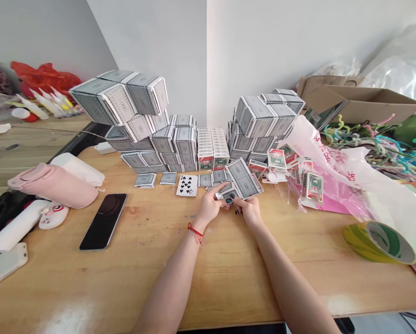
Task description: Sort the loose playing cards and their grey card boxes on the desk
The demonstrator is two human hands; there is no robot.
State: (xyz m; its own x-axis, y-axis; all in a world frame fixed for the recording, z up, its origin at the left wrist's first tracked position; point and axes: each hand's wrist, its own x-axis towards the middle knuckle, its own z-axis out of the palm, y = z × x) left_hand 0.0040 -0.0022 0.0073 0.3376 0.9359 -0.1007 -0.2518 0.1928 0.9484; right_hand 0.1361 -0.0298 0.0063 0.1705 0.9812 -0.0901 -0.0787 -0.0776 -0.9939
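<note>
My left hand (211, 203), a red string bracelet at its wrist, pinches a grey-backed playing card (228, 191). Close beside it, my right hand (249, 209) has its thumb pressed on larger-looking grey-backed playing cards (243, 176), which overlap the left hand's card. How many cards each hand holds is hard to tell. Face up on the table lies a ten of spades (186, 185). Folded card pieces (145, 180) lie in a row to its left. Behind stand blocks built of folded cards, one stack (141, 134) at left and another (263, 125) at right.
Between the stacks are rows of card boxes (213, 148). Loose card boxes (312, 185) and plastic wrap (333, 162) lie at right, near a roll of tape (378, 241). A phone (103, 222) and a pink bottle (55, 184) are at left. A cardboard box (371, 102) stands behind.
</note>
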